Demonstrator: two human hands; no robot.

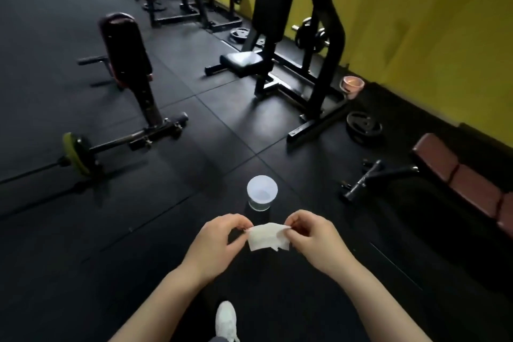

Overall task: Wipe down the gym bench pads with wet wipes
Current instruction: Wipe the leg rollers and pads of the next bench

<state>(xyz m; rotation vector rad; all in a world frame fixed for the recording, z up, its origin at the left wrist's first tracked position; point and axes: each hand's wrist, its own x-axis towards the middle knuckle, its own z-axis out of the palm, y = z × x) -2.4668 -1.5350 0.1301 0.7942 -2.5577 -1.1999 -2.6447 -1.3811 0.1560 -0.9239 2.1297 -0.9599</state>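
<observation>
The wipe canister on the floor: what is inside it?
The wipe canister stands upright beyond both hands, its pale lid on. Through the clear lower wall only a greenish tint shows; the contents are covered. One wet wipe is out, pinched between left hand and right hand.

Dim gym rm: black rubber floor (83,244), yellow wall (430,22).

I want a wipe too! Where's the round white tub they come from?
In the head view, the round white plastic tub stands on the black floor, low centre, just beyond both hands holding the white wet wipe.
</observation>
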